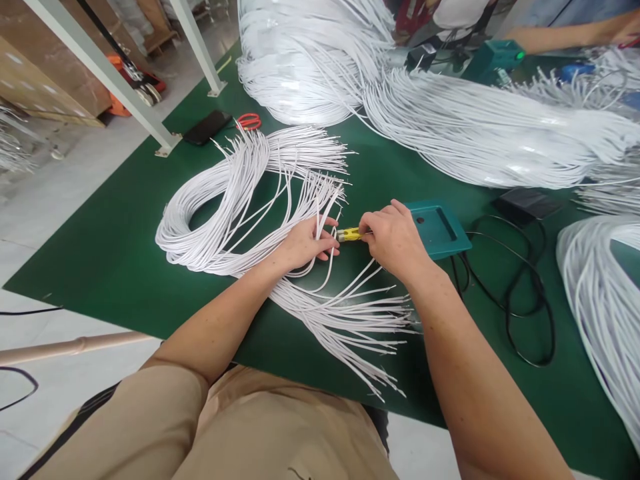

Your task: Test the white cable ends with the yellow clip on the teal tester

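Note:
My left hand (306,244) is closed round a thin white wire near its end, over a looped bundle of white wires (225,200) lying on the green table (115,253). My right hand (395,240) pinches a small yellow tool (349,234) whose tip meets the wire held by the left hand. Cut wire ends (350,320) fan out below both hands toward the table's front edge.
A teal box (440,230) sits just right of my right hand, with black cables (510,293) coiled beside it. Large white wire bundles (450,127) fill the far side. Red scissors (249,121) and a black phone (206,127) lie far left. Another person's arm (565,33) is at top right.

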The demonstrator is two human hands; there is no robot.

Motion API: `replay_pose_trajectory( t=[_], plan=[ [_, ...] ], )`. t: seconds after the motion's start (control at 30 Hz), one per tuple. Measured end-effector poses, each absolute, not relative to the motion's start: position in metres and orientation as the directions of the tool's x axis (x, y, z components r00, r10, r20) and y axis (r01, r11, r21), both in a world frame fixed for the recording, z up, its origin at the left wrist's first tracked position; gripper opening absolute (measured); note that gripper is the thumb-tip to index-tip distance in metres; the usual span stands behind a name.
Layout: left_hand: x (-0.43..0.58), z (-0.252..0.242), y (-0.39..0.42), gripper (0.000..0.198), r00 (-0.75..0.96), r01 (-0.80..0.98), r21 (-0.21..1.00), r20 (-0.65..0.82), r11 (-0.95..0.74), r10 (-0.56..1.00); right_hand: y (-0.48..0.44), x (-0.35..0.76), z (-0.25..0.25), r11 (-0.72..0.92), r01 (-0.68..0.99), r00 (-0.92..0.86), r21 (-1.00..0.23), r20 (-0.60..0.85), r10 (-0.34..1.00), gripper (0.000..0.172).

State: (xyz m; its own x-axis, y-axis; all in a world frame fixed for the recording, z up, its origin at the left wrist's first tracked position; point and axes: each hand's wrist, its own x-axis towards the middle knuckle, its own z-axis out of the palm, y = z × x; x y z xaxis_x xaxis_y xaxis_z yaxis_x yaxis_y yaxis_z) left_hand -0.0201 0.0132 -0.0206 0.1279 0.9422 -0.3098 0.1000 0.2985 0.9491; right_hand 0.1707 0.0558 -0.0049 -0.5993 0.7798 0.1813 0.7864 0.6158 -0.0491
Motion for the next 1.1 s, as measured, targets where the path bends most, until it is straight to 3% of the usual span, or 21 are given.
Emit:
replay_pose_trajectory(
  t=[0.2,0.33,0.43,0.53,0.7,0.83,0.9,0.97,1.03,1.1],
  plan=[
    [-0.018,-0.035,0.013,0.04,0.127,0.126,0.951,-0.297,0.281,0.947,0.056,0.169,-0.006,0.609,0.787,-0.584,-0.097,0.2,0.786,0.023],
    [-0.017,-0.037,0.013,0.038,0.111,0.152,0.945,-0.306,0.288,0.946,0.05,0.175,-0.005,0.602,0.791,-0.564,-0.115,0.246,0.788,0.017],
    [-0.017,-0.035,0.013,0.038,0.119,0.166,0.937,-0.328,0.307,0.937,0.043,0.183,-0.006,0.44,0.894,-0.376,-0.088,0.388,0.841,0.029],
    [-0.018,-0.031,0.013,0.039,0.127,0.186,0.93,-0.344,0.318,0.931,0.039,0.189,-0.011,0.248,0.966,-0.193,-0.071,0.439,0.878,0.044],
    [-0.026,-0.017,0.013,0.043,0.119,0.194,0.925,-0.353,0.327,0.928,0.042,0.192,-0.019,0.231,0.969,-0.167,-0.091,0.45,0.877,0.044],
    [-0.032,-0.007,0.012,0.057,0.189,0.156,0.949,-0.302,0.275,0.935,0.035,0.189,-0.008,0.385,0.885,-0.192,-0.262,0.549,0.814,0.037],
    [-0.033,-0.007,0.012,0.055,0.218,0.124,0.958,-0.281,0.259,0.935,0.023,0.179,0.001,0.562,0.73,-0.278,-0.39,0.582,0.764,0.027],
    [-0.033,-0.01,0.012,0.043,0.234,0.087,0.963,-0.267,0.254,0.935,0.009,0.165,0.007,0.723,0.524,-0.475,-0.451,0.55,0.687,0.021],
    [-0.033,-0.013,0.013,0.034,0.243,0.045,0.965,-0.26,0.257,0.934,-0.004,0.149,0.008,0.825,0.397,-0.691,-0.403,0.461,0.558,0.023],
    [-0.033,-0.014,0.013,0.031,0.24,0.012,0.965,-0.257,0.262,0.936,-0.014,0.136,0.002,0.861,0.426,-0.793,-0.279,0.343,0.504,0.024]
  ],
)
